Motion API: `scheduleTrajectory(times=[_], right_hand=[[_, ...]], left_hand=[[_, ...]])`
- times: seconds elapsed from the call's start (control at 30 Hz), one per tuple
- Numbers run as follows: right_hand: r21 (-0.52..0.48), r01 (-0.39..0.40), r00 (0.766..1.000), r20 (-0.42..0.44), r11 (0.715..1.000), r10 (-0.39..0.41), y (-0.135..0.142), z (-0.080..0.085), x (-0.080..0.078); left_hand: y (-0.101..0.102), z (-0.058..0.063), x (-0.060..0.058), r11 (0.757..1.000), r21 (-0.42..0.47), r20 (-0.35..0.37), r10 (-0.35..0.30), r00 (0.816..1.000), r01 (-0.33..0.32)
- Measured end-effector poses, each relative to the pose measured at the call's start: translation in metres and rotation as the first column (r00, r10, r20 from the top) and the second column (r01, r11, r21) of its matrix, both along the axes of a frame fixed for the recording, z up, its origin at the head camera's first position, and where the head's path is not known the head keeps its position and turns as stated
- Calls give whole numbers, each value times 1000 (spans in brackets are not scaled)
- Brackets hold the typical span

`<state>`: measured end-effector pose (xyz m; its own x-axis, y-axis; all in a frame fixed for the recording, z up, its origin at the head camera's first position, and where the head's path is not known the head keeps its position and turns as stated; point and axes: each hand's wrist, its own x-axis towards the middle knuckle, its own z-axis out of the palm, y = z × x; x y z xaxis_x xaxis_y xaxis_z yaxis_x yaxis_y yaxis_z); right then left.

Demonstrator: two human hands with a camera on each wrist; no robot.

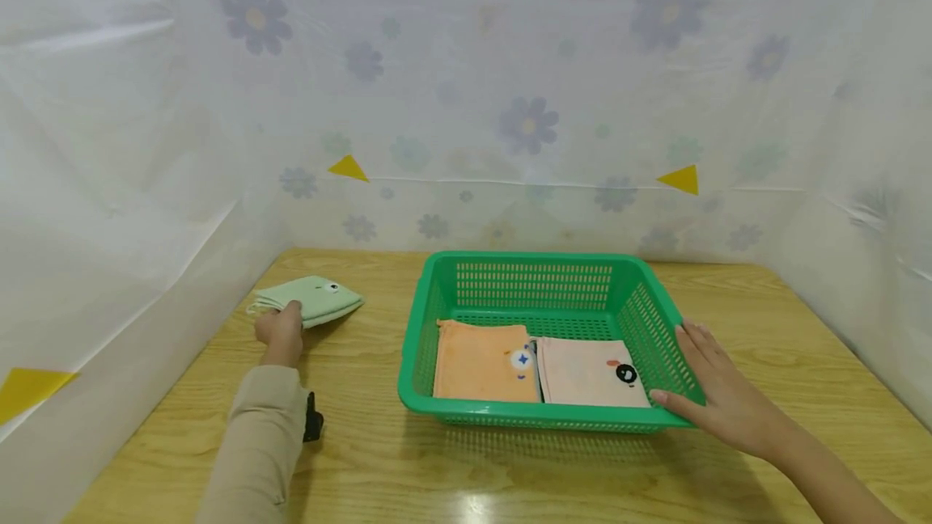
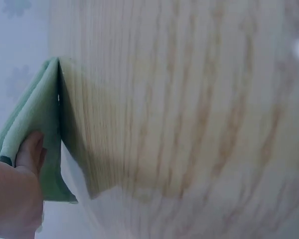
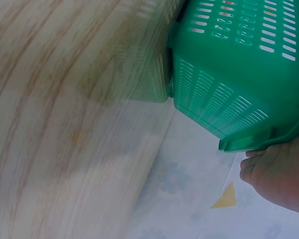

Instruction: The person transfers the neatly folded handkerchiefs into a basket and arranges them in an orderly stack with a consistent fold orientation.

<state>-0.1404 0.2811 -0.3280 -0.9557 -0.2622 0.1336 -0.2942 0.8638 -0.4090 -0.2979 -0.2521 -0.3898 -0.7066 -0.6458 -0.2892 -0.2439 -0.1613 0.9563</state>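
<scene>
A folded light green towel [image 1: 313,297] with an embroidered eye is raised at the table's left side. My left hand [image 1: 280,334] pinches its near edge, thumb on top; in the left wrist view the towel [image 2: 37,129] hangs beside the thumb. A green plastic basket [image 1: 539,408] stands right of centre. My right hand [image 1: 728,395] rests on its right rim, fingers stretched along the rim and thumb reaching over it. In the basket, a folded orange towel [image 1: 480,362] lies left of a folded pink towel [image 1: 582,370]. Part of the right fingers is hidden in the right wrist view.
The wood-grain table [image 1: 349,443] carries the basket. White flower-patterned sheeting [image 1: 466,87] encloses the back and both sides. Yellow triangles [image 1: 680,179] are stuck on the sheeting. A black device [image 1: 313,419] sits at the left wrist.
</scene>
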Motion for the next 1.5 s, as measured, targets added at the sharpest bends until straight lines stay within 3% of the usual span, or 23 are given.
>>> scheduleTrajectory(times=[0.27, 0.63, 0.87, 1.3, 1.5], right_hand=[[11, 1, 1000, -7, 1000, -1, 1, 1, 0], [7, -1, 1000, -6, 1000, 1, 1, 1, 0], [8, 0, 1000, -1, 1000, 0, 1, 1, 0], [14, 2, 1000, -10, 1000, -2, -1, 2, 0], [11, 3, 1000, -21, 1000, -3, -1, -1, 0]], left_hand=[[2, 5, -1, 999, 21, 7, -29, 1000, 29], [6, 13, 7, 983, -92, 7, -158, 987, 158], [6, 16, 8, 974, -54, -10, -219, 976, 218], [11, 26, 9, 963, 66, -66, -258, 964, 262], [14, 32, 12, 954, -5, -70, -299, 952, 300]])
